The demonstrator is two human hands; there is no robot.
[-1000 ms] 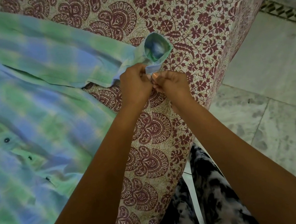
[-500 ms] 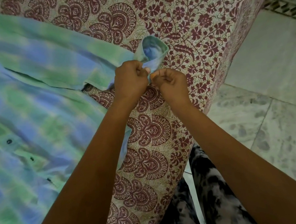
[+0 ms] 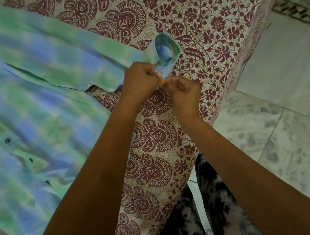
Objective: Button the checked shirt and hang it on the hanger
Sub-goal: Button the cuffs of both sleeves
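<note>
The checked shirt [image 3: 22,107], in blurred blue and green squares, lies spread on the bed at the left, its front placket with dark buttons [image 3: 7,140] facing up. One sleeve stretches right to a cuff [image 3: 167,49] whose round opening stands up. My left hand [image 3: 139,80] and my right hand [image 3: 183,92] meet at the cuff's lower edge, both pinching the fabric with fingers curled. The pinched spot is hidden between the fingertips. No hanger is in view.
The bed [image 3: 205,12] carries a cream sheet printed with maroon flowers and paisley; its edge drops off at the right. Beyond it is a pale marble tile floor [image 3: 288,119]. My legs in black and white patterned trousers [image 3: 212,218] stand against the bed.
Both hands have stayed at the cuff with small finger shifts. The cuff opening has turned slightly and shifted a little up and left of the hands.
</note>
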